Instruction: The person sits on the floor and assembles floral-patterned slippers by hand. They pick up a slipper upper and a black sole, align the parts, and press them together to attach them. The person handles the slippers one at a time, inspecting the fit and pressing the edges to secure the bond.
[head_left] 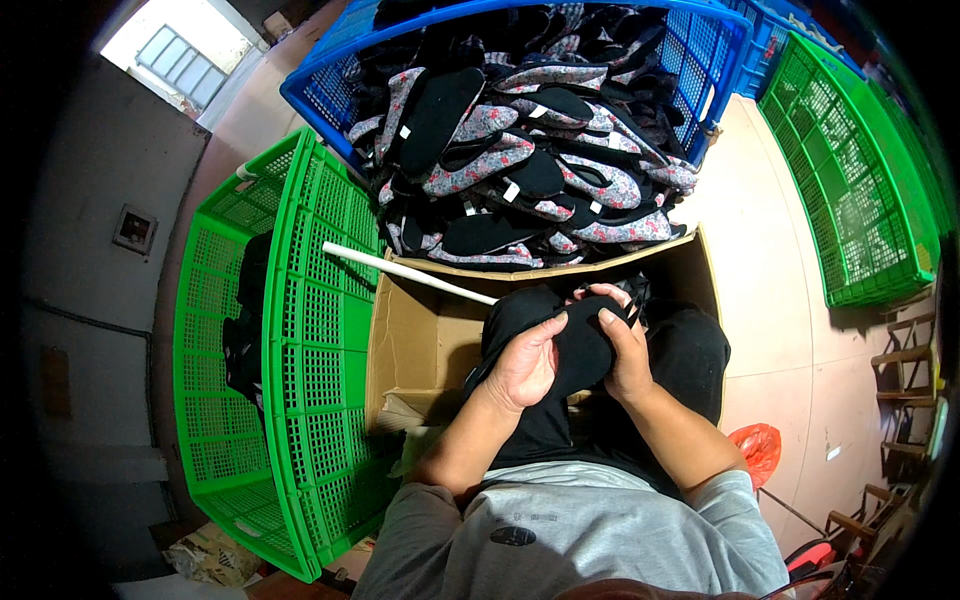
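My left hand [526, 366] and my right hand [627, 352] grip a black cloth slipper [584, 352] above my lap, one on each side. Both thumbs press on its dark face, and the fingers curl behind it, partly hidden. The slipper blends with my black trousers, so its full outline is hard to make out. Just beyond my hands lies a heap of similar slippers [500, 165] with black soles, floral sides and small white tags. A white rod [410, 272] slants from the left toward my knee.
An open cardboard box [420, 335] stands around my knees. Behind it is a blue crate [318, 88] that holds the heap. A green crate [285, 330] with dark items stands at left, another green crate [850, 180] at far right. A red plastic bag [757, 452] lies by my right elbow.
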